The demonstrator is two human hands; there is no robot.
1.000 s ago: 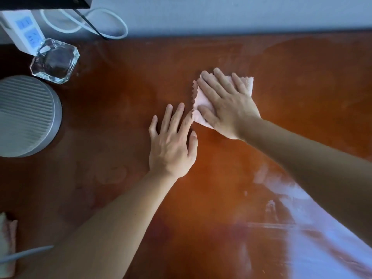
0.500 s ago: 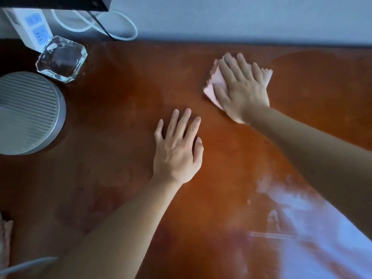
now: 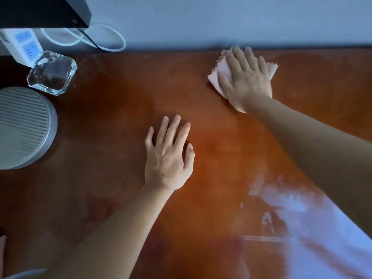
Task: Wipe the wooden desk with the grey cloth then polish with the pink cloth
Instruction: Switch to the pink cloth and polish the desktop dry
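Observation:
The pink cloth (image 3: 220, 71) lies flat on the reddish-brown wooden desk (image 3: 112, 121), close to the desk's far edge by the wall. My right hand (image 3: 246, 81) presses down on it with fingers spread, covering most of the cloth; only its zigzag edges show left and right of the hand. My left hand (image 3: 169, 156) rests palm-down on the bare wood in the middle of the desk, holding nothing, fingers slightly apart. No grey cloth is visible.
At the left stand a clear glass ashtray (image 3: 52, 73), a round ribbed grey device (image 3: 22, 127), a white power strip (image 3: 22, 45) with a looped white cable (image 3: 112, 40), and a black object (image 3: 44, 11) above. Window glare lies on the near right wood (image 3: 314, 228).
My right hand has slid the pink cloth away from me and to the right, from beside the left hand up to the far edge. The left hand has stayed flat in place.

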